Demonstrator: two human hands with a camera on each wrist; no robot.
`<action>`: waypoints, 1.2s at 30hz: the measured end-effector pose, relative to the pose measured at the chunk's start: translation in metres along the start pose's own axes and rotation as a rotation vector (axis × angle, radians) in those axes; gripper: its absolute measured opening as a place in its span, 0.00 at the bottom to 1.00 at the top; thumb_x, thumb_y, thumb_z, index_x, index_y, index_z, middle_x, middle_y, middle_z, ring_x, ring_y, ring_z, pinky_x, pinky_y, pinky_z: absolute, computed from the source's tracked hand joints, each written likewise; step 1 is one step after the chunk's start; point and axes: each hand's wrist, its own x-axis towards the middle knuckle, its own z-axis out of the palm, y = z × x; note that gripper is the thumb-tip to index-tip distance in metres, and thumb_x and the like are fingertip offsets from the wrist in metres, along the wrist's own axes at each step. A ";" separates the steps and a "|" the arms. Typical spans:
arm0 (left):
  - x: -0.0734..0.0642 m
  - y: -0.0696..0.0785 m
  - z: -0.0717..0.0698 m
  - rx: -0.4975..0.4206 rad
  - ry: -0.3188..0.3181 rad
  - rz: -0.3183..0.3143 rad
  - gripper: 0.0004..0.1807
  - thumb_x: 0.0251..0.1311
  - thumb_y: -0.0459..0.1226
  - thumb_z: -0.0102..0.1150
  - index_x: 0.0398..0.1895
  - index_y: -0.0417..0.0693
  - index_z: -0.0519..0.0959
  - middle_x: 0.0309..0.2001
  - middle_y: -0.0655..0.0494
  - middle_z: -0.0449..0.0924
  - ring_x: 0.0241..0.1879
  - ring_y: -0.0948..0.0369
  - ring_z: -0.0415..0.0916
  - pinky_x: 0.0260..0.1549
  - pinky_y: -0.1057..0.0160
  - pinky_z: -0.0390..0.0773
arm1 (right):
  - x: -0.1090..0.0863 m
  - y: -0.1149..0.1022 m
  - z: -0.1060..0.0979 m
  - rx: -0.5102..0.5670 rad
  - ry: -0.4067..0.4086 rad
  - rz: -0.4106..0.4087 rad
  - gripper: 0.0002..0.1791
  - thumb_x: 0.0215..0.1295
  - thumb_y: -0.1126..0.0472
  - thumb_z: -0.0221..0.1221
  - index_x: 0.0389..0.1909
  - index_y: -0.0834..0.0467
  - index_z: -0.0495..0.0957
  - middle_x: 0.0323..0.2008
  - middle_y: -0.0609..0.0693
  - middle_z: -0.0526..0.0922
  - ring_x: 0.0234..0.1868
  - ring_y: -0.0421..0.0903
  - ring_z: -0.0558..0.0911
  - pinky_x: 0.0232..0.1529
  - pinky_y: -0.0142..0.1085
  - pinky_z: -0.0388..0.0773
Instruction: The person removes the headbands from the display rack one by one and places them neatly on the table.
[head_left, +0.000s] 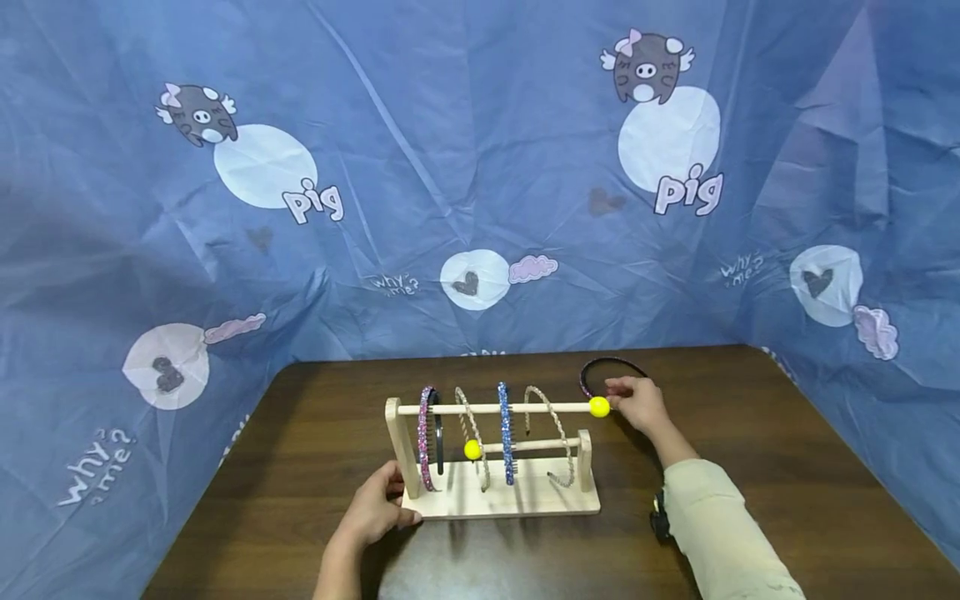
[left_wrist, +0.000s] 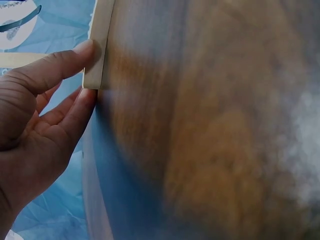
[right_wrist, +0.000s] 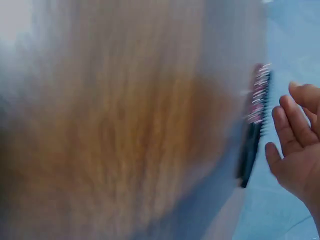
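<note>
So the left hand (head_left: 372, 504) has the near end of the wooden headband stand (head_left: 517, 502) pinched, thumb on one face of the base and fingers on the other. The two hands are well apart. The right hand (head_left: 637, 404) is holding nothing, fingers loose, just past the yellow ball (head_left: 599, 407) on the upper rod. A black headband with pink sparkle (head_left: 613, 360) lies on the table right beside those fingers; right wrist cam shows a gap between them. Between the hands, going from left to right on the stand: a pink glitter headband (head_left: 423, 437), a beige braided one, a blue glitter headband (head_left: 506, 433), then another beige braided one.
</note>
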 end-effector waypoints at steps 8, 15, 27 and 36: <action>0.004 0.004 0.003 -0.009 0.015 0.005 0.29 0.26 0.19 0.70 0.40 0.40 0.73 0.39 0.47 0.78 0.40 0.51 0.75 0.35 0.59 0.75 | -0.043 -0.041 -0.024 0.265 0.031 0.033 0.19 0.61 0.68 0.58 0.52 0.70 0.72 0.42 0.62 0.80 0.40 0.47 0.78 0.36 0.29 0.73; 0.005 0.005 0.005 0.008 0.033 0.000 0.29 0.27 0.19 0.70 0.40 0.40 0.73 0.40 0.46 0.79 0.41 0.50 0.75 0.35 0.59 0.76 | -0.096 -0.082 -0.031 0.785 0.100 -0.006 0.21 0.62 0.72 0.55 0.55 0.74 0.64 0.39 0.52 0.80 0.37 0.40 0.80 0.37 0.30 0.76; 0.000 0.002 0.002 0.021 0.032 0.007 0.28 0.27 0.20 0.70 0.39 0.41 0.74 0.41 0.46 0.78 0.43 0.50 0.75 0.36 0.58 0.75 | -0.140 -0.100 -0.012 1.055 -0.186 -0.345 0.20 0.60 0.81 0.46 0.54 0.76 0.63 0.47 0.61 0.77 0.48 0.52 0.78 0.47 0.38 0.74; -0.003 0.001 0.002 0.003 0.040 -0.002 0.29 0.27 0.19 0.70 0.40 0.39 0.73 0.42 0.46 0.78 0.43 0.49 0.75 0.39 0.55 0.75 | -0.145 -0.097 0.008 0.808 -0.262 -0.250 0.24 0.57 0.76 0.57 0.55 0.74 0.64 0.48 0.69 0.74 0.49 0.52 0.76 0.47 0.34 0.73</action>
